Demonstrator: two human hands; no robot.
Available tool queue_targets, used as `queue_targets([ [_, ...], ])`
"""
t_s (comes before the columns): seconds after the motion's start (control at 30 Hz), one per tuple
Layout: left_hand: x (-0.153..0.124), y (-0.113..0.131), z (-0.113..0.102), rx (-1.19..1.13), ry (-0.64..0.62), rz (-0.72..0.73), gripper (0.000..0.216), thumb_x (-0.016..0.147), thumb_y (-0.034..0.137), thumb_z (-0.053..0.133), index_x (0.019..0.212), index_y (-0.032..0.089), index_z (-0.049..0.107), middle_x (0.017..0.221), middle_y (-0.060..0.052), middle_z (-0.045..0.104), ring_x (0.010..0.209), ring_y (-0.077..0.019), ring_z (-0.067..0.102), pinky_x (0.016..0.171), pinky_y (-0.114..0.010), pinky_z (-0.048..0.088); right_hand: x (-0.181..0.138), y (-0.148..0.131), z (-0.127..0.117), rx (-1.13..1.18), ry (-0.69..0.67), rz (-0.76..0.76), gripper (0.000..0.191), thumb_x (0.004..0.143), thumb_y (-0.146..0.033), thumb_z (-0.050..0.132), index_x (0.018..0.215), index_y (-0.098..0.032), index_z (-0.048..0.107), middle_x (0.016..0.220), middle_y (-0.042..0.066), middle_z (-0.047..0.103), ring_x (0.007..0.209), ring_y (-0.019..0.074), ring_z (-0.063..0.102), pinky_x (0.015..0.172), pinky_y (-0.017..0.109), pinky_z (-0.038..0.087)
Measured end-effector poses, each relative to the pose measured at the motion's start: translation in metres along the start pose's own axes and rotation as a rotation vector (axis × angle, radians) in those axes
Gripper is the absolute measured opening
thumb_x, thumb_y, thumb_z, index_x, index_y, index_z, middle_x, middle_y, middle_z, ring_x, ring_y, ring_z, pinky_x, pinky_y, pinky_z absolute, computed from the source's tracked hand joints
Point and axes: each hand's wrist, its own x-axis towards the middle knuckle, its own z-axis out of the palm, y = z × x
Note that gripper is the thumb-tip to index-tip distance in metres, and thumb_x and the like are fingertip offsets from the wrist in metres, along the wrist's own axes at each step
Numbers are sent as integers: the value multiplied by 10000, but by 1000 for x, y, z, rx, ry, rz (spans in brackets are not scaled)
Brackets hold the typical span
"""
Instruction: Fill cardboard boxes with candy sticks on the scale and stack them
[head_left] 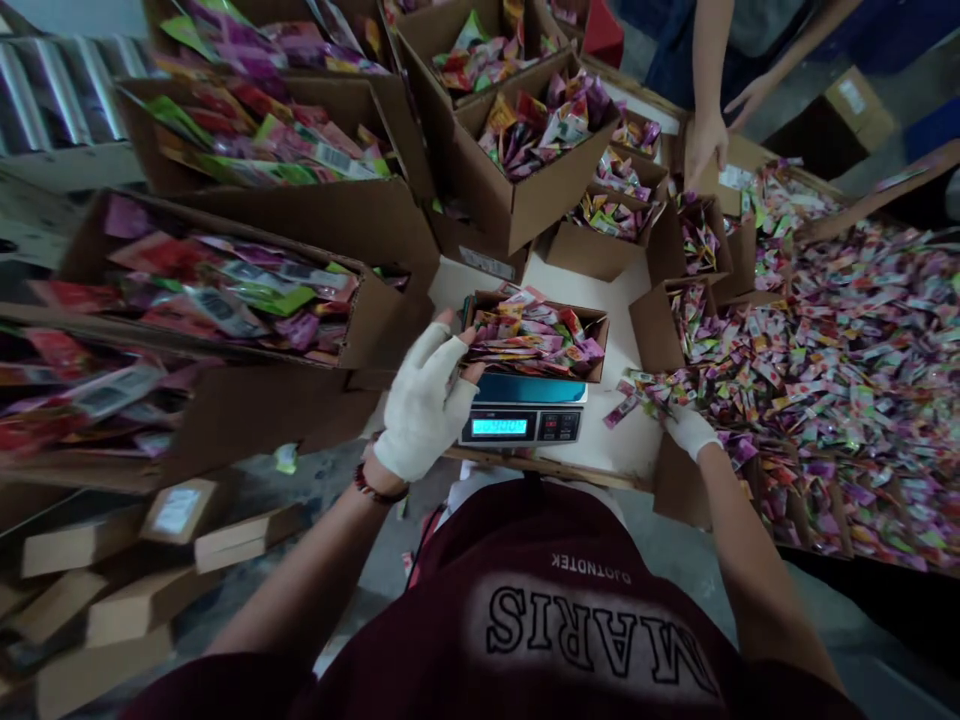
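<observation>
A small cardboard box (598,370) full of pink, purple and orange wrapped packets (536,335) sits on a digital scale (523,424) with a lit blue display. My left hand (429,405), in a white fingerless glove, is at the left end of this box, fingers stretched out and the tips at or just over its edge. To the right of the scale, my right hand (688,428), gloved too, has its fingers closed on several small packets (651,390) above the white tabletop (611,440). Its fingertips are partly hidden by the packets.
A large heap of packets (847,340) spreads over the right side. Open boxes (517,215) of packets stand behind the scale and at the left. Small cartons (112,590) lie at the lower left. Other people's hands (707,150) reach in at the top right.
</observation>
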Motion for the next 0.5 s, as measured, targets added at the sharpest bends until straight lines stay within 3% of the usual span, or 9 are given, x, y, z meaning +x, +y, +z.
queue_targets([
  [0.13, -4, -1, 1, -17, 13, -22, 431, 1000, 316, 510, 1383, 147, 612, 1509, -184, 538, 1473, -319, 471, 1218, -499, 424, -6, -1, -8, -32, -13, -19, 469, 1039, -327, 429, 1433, -160, 622, 1262, 193, 709, 1144, 290, 688, 938, 337, 487],
  [0.27, -9, -6, 8, -50, 47, -86, 525, 1003, 366, 518, 1491, 171, 523, 1571, -170, 491, 1483, -321, 456, 1240, -511, 391, -26, -17, -29, -60, 64, -78, 565, 952, -358, 595, 1474, -144, 570, 1450, 226, 576, 1281, 352, 597, 1035, 433, 475],
  [0.33, -13, -9, 18, -106, 66, -178, 657, 991, 420, 552, 1576, 161, 405, 1615, -177, 439, 1512, -327, 413, 1275, -513, 331, -47, -45, -46, 11, 280, -308, 568, 960, -366, 590, 1477, -137, 550, 1500, 212, 529, 1365, 345, 522, 1114, 472, 437],
  [0.43, -18, -14, 36, -241, 91, -396, 818, 955, 540, 605, 1615, 151, 321, 1666, -181, 355, 1561, -332, 326, 1310, -482, 253, -83, -113, -69, 140, 655, -797, 478, 1016, -389, 524, 1437, -166, 573, 1437, 174, 584, 1387, 301, 495, 1175, 484, 400],
  [0.5, -19, -16, 47, -348, 109, -482, 802, 942, 596, 605, 1580, 161, 389, 1639, -170, 409, 1558, -326, 335, 1312, -460, 252, -101, -166, -79, 42, 645, -949, 513, 1007, -420, 554, 1463, -184, 552, 1435, 165, 590, 1349, 307, 515, 1134, 491, 433],
])
